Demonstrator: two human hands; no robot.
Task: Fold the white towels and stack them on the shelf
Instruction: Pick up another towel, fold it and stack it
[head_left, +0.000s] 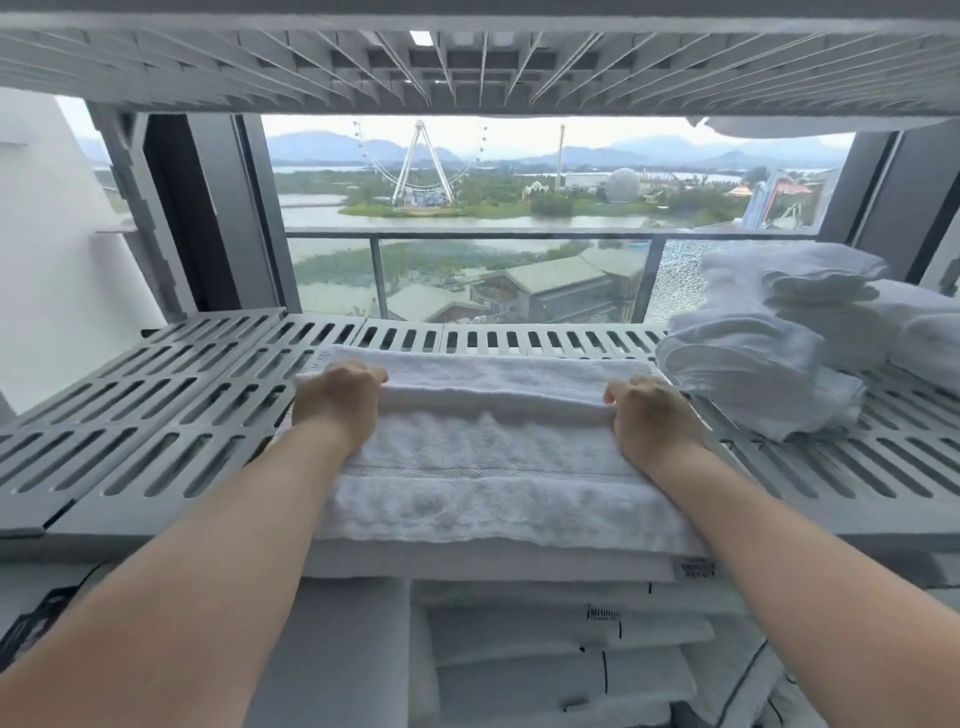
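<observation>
Here's the towel (478, 452), white and fluffy, lying flat across the grey slotted shelf (156, 415), stretched between the two hands and hanging just over the shelf's near edge below the wrists. A folded flap runs across it from one hand to the other. The left hand (337, 402) sits on the flap's left end, fingers curled over the fold and gripping it. The right hand (654, 421) does the same at the other end, knuckles up, fingers hooked around the edge. Both forearms reach in over the front of the towel.

Just beyond the right hand, a pile of folded towels (753, 364) sits on the same shelf, a bit loose and leaning. Out past the left hand, the slats are bare. Below the forearms, more folded white linen (545, 649) with black tags lies stacked. Above the hands hangs another slotted shelf (467, 67), and straight ahead a window (467, 208) shows water and a big wheel.
</observation>
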